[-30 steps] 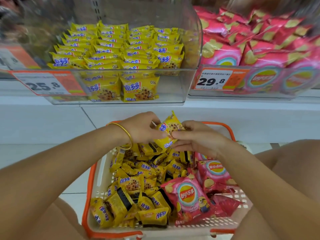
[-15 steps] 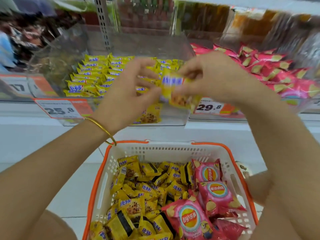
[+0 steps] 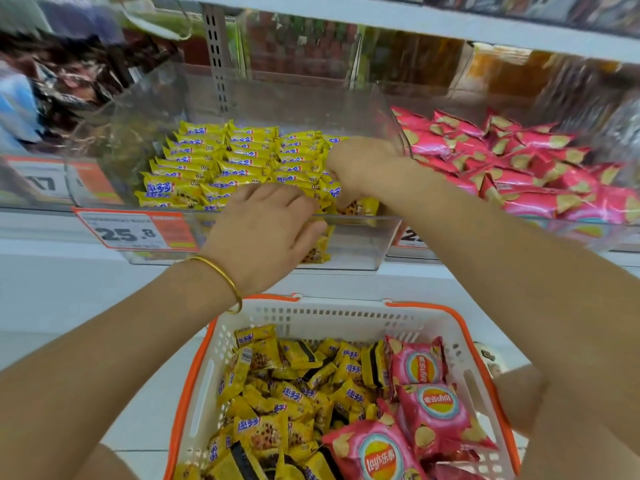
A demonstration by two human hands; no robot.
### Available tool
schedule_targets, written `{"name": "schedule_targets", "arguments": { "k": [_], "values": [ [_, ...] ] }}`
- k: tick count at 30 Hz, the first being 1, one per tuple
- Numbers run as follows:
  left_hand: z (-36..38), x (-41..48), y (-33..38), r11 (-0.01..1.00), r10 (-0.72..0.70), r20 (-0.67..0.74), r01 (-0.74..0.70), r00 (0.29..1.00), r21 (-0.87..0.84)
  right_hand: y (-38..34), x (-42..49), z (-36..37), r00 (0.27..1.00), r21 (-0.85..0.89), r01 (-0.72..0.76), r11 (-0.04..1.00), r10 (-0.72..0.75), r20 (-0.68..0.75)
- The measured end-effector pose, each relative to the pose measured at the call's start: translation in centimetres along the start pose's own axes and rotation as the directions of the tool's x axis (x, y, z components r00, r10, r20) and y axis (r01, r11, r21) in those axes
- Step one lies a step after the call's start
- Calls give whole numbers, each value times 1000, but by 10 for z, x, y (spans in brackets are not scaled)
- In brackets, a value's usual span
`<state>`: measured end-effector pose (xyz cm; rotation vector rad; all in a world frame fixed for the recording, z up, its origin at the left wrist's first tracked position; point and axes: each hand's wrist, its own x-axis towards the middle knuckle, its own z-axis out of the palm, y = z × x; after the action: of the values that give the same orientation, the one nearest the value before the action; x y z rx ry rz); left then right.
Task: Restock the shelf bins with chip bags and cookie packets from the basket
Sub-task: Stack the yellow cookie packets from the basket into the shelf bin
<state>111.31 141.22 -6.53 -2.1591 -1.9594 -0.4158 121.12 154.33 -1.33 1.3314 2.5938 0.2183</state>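
Observation:
A clear shelf bin [image 3: 356, 244] holds rows of yellow cookie packets [image 3: 225, 157]. My right hand [image 3: 360, 164] is inside its front right corner, fingers curled down on a yellow cookie packet [image 3: 363, 206]. My left hand [image 3: 266, 230] lies over the bin's front rim, its fingertips resting on the packets beside the right hand. Below, the white basket with an orange rim [image 3: 346, 315] contains a heap of yellow cookie packets [image 3: 287, 393] on the left and pink chip bags [image 3: 433, 407] on the right.
To the right, a second clear bin is filled with pink chip bags [image 3: 519, 161]. Orange price tags [image 3: 128, 233] hang on the shelf edge. An upper shelf [image 3: 346, 15] overhangs the bins. White floor tiles lie left of the basket.
Both hands carried one yellow cookie packet up from the basket and into the front right of the cookie bin. The view tilted up toward the shelf.

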Motion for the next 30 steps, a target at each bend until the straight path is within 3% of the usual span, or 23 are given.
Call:
{"name": "schedule_targets", "arguments": {
  "k": [7, 10, 13, 15, 18, 21, 23, 25, 27, 30],
  "values": [
    [3, 2, 0, 1000, 15, 9, -15, 1000, 15, 7, -1, 20, 991, -100, 59, 993, -71, -116],
    [3, 2, -1, 1000, 24, 5, -24, 1000, 0, 4, 0, 22, 994, -86, 69, 994, -76, -84],
    [4, 1, -2, 998, 40, -62, -42, 997, -40, 5, -4, 18, 996, -2, 71, 997, -71, -61],
    [-1, -3, 3, 995, 70, -180, -81, 981, -56, 5, -15, 9, 992, 44, 72, 996, -67, -104],
    [-11, -15, 13, 978, 190, -324, -208, 927, -23, 10, -58, -4, 936, 173, 195, 965, -131, -326],
    [-3, -33, 18, 944, 306, -196, -323, 932, -64, 9, -115, 11, 881, 468, 354, 810, -121, -458],
    [15, -47, 14, 950, 313, 61, -312, 948, -32, -4, -132, 54, 947, 606, 294, 739, -141, -288],
    [33, -56, 8, 967, 253, 281, -254, 926, -36, -28, -128, 115, 966, 613, 188, 767, -259, 27],
    [45, -63, 7, 977, 211, 372, -210, 904, -44, -55, -116, 181, 896, 575, 132, 807, -345, 279],
    [54, -66, 6, 982, 155, 465, -187, 872, 22, -89, -108, 261, 814, 513, 66, 856, -344, 469]
  ]
}}
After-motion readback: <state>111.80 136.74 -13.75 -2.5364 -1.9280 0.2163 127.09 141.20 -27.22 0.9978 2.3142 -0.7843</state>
